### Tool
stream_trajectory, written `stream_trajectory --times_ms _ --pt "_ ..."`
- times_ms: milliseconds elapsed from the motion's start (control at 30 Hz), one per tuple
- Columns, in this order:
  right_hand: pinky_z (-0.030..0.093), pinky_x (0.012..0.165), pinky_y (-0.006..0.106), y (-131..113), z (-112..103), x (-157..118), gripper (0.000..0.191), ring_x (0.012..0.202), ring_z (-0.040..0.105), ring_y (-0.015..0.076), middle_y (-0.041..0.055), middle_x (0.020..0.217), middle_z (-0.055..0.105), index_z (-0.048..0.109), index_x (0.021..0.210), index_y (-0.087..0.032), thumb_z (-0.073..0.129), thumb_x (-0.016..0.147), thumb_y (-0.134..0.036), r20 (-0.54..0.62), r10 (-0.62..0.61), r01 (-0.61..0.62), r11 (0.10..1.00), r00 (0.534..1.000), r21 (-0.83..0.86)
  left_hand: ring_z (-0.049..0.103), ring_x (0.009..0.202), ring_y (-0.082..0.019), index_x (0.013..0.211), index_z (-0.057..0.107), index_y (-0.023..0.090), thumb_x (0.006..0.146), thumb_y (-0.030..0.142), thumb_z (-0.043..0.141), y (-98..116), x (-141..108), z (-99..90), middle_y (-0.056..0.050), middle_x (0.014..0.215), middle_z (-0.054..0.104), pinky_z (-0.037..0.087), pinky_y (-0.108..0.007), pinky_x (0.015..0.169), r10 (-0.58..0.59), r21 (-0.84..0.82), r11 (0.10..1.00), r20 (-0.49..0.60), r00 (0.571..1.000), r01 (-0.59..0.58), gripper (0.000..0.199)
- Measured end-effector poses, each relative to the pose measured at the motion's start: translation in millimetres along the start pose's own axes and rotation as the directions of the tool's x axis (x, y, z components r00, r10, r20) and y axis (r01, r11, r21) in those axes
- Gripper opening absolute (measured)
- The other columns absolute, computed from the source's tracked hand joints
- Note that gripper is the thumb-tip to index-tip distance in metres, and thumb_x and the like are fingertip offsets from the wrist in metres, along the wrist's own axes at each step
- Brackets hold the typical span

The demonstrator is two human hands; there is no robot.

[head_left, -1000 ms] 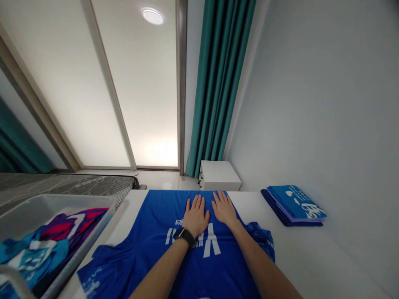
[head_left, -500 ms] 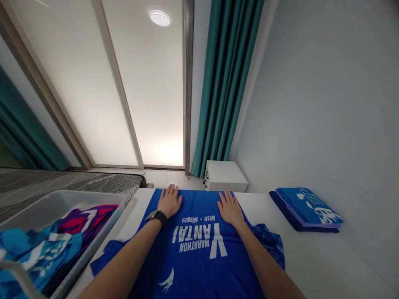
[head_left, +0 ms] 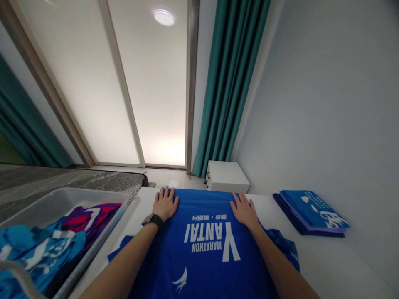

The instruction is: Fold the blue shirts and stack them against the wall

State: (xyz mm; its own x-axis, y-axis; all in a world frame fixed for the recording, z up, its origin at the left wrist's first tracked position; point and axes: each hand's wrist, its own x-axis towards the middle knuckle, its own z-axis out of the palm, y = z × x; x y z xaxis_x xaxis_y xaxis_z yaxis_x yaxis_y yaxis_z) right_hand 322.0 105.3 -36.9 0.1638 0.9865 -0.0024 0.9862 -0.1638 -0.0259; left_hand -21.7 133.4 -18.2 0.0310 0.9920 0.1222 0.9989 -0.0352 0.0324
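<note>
A blue T-shirt (head_left: pixel 205 207) with upside-down white "Yantai Marathon" lettering lies spread on the white table (head_left: pixel 324 261), its hem at the far edge. My left hand (head_left: pixel 165 204) rests flat on the hem's left corner, fingers spread; a dark-banded watch (head_left: pixel 152 221) is on that wrist. On the right corner lies my right hand (head_left: pixel 245 210), palm down with fingers apart. The shirt's sleeves stick out crumpled past both forearms. Its near end runs out of the picture.
On the left stands a translucent plastic bin (head_left: pixel 121 207) of loose shirts in blue, purple and red. Folded shirts (head_left: pixel 311 211) are stacked at the table's right. Beyond the table sit a white cabinet (head_left: pixel 227 176), a teal curtain (head_left: pixel 232 91) and frosted sliding doors (head_left: pixel 152 83).
My hands have moved farther apart along the hem, the right one more to the right. The shirt has shifted right and its fabric is flatter. The view has turned slightly.
</note>
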Motion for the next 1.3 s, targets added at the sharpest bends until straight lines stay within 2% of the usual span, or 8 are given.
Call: stream_trajectory --times_ms 433,533,600,700,800,1033,1167,1300 --pt "0.005 0.113 0.053 -14 -4 -19 0.063 0.146 0.010 0.0261 0.0130 0.159 0.016 0.020 0.152 -0.021 0.018 0.097 -0.051 0.020 0.097 -0.097 0.995 0.995 0.004 0.019 0.145 -0.031 0.148 0.034 0.019 0.096 0.049 0.028 -9 12 -3.8 -0.013 0.156 0.028 0.016 -0.052 0.114 0.024 -0.010 1.000 0.062 0.998 -0.024 0.061" --pt "0.005 0.112 0.054 -14 -5 -20 0.064 0.146 0.009 0.0263 0.0140 0.159 0.015 0.020 0.152 -0.020 0.018 0.096 -0.051 0.018 0.090 -0.090 0.996 0.996 0.002 0.020 0.145 -0.028 0.147 0.035 0.013 0.097 0.046 0.026 -5 6 -6.2 -0.014 0.155 0.028 0.014 -0.051 0.116 0.024 -0.013 1.000 0.055 0.998 -0.023 0.061" --pt "0.005 0.112 0.055 -14 -5 -19 0.065 0.146 0.009 0.0268 0.0146 0.159 0.015 0.019 0.153 -0.019 0.018 0.096 -0.051 0.023 0.092 -0.092 0.996 0.995 -0.005 0.021 0.145 -0.026 0.146 0.037 0.011 0.096 0.045 0.028 -1 -2 -7.4 -0.014 0.154 0.031 0.013 -0.048 0.117 0.066 -0.025 0.998 0.035 0.997 -0.065 0.061" --pt "0.005 0.112 0.056 -14 -4 -18 0.064 0.146 0.008 0.0269 0.0145 0.159 0.015 0.019 0.153 -0.020 0.017 0.096 -0.051 0.025 0.100 -0.099 0.995 0.995 -0.010 0.025 0.144 -0.023 0.145 0.040 0.013 0.095 0.043 0.032 4 -16 -7.5 -0.010 0.153 0.034 0.016 -0.043 0.118 0.143 -0.051 0.989 0.018 0.990 -0.142 0.059" --pt "0.006 0.111 0.057 -14 -4 -17 0.064 0.146 0.008 0.0270 0.0146 0.158 0.016 0.020 0.152 -0.020 0.017 0.097 -0.051 0.014 0.098 -0.098 0.995 0.995 -0.005 0.025 0.144 -0.022 0.146 0.038 0.014 0.096 0.044 0.029 4 -25 -4.9 -0.008 0.155 0.031 0.018 -0.041 0.117 0.163 -0.054 0.985 0.015 0.987 -0.162 0.059" --pt "0.007 0.110 0.060 -15 -11 -25 0.062 0.146 0.010 0.0275 0.0158 0.158 0.015 0.021 0.152 -0.017 0.017 0.097 -0.047 0.053 0.093 -0.094 0.996 0.994 0.009 0.022 0.145 -0.022 0.147 0.035 0.014 0.097 0.045 0.026 2 -27 0.5 -0.009 0.155 0.028 0.017 -0.043 0.117 0.180 -0.042 0.983 0.007 0.984 -0.180 0.060" --pt "0.003 0.114 0.053 -19 -14 -49 0.063 0.145 0.016 0.0276 0.0169 0.156 0.022 0.029 0.149 -0.011 0.021 0.097 -0.045 0.003 -0.015 0.015 1.000 1.000 -0.027 0.021 0.145 -0.022 0.147 0.034 0.014 0.097 0.045 0.026 4 -28 -1.8 -0.009 0.155 0.028 0.016 -0.044 0.117 0.177 -0.045 0.983 0.013 0.984 -0.176 0.060" --pt "0.006 0.116 0.047 -29 -18 -78 0.065 0.145 0.017 0.0257 0.0142 0.156 0.024 0.031 0.149 -0.011 0.022 0.097 -0.048 0.039 -0.153 0.152 0.988 0.987 0.039 0.024 0.144 -0.023 0.145 0.039 0.015 0.096 0.042 0.028 6 -30 -6.9 -0.009 0.154 0.032 0.017 -0.044 0.117 0.161 -0.057 0.985 0.003 0.987 -0.161 0.057"
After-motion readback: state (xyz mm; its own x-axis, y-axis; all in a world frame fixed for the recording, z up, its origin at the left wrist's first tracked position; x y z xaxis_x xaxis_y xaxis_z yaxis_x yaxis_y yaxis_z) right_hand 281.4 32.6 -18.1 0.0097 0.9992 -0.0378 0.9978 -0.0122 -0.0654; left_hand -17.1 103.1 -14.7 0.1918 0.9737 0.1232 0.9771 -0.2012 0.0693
